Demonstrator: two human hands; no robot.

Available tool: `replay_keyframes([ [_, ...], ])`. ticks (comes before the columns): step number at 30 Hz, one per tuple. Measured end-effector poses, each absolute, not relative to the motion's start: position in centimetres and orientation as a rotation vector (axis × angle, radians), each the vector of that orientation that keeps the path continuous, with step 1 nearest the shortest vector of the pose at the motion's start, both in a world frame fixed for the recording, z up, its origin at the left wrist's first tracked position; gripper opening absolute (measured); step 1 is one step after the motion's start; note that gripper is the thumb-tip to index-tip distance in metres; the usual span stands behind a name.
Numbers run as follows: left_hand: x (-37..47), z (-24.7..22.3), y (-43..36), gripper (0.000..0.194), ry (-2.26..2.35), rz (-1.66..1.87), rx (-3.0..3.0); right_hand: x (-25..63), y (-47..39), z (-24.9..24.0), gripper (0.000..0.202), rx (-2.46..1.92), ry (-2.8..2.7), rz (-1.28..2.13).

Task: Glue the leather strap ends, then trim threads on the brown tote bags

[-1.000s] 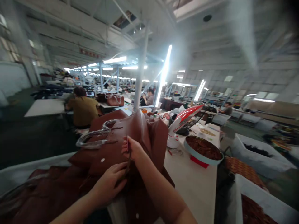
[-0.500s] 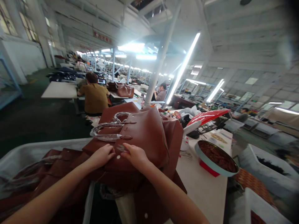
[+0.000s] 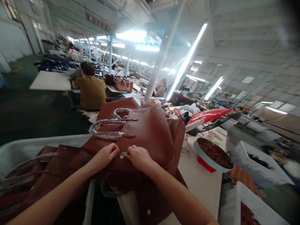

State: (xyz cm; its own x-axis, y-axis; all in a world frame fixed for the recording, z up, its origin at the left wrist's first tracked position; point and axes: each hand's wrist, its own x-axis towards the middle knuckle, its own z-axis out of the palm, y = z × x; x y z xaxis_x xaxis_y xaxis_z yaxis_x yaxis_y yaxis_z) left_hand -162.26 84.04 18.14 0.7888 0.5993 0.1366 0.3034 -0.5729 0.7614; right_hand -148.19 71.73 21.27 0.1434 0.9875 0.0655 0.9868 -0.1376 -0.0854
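A brown leather handbag (image 3: 150, 134) lies tilted in front of me, its handles (image 3: 110, 128) wrapped in clear plastic. My left hand (image 3: 106, 156) is closed at the bag's top edge, with thumb and fingers pinching the leather there. Small metal thread snips (image 3: 123, 153) stick out of my closed right hand (image 3: 139, 157), their thin tips pointing toward the left hand. Just below the tips, a round pale spot shows on the bag. My right fingers hide most of the snips.
At the left, a white bin (image 3: 70, 140) holds more brown bags. On the table (image 3: 199, 187) at the right is a round tin (image 3: 214, 154) of brown leather pieces. A red curved cover (image 3: 208, 116) stands behind it. A seated person (image 3: 92, 87) is farther off.
My right hand has shifted slightly right and lower, turning the snips flatter along the bag's edge. The left hand has moved slightly right, nearer their tips. The camera view has also shifted.
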Motion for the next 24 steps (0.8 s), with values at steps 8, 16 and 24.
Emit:
replay_keyframes([
  [8,-162.6,18.4,84.7,0.025,0.760,0.608,2.074,-147.8,71.6,21.1,0.009,-2.235,-1.951,0.072],
  [16,-162.2,15.1,84.3,0.044,0.904,0.565,1.737,-146.9,71.7,21.5,0.008,-2.003,-1.402,0.201],
  [24,-161.7,20.0,76.8,0.055,0.534,0.616,1.450,-143.4,71.8,30.6,0.011,-1.900,-1.352,0.001],
])
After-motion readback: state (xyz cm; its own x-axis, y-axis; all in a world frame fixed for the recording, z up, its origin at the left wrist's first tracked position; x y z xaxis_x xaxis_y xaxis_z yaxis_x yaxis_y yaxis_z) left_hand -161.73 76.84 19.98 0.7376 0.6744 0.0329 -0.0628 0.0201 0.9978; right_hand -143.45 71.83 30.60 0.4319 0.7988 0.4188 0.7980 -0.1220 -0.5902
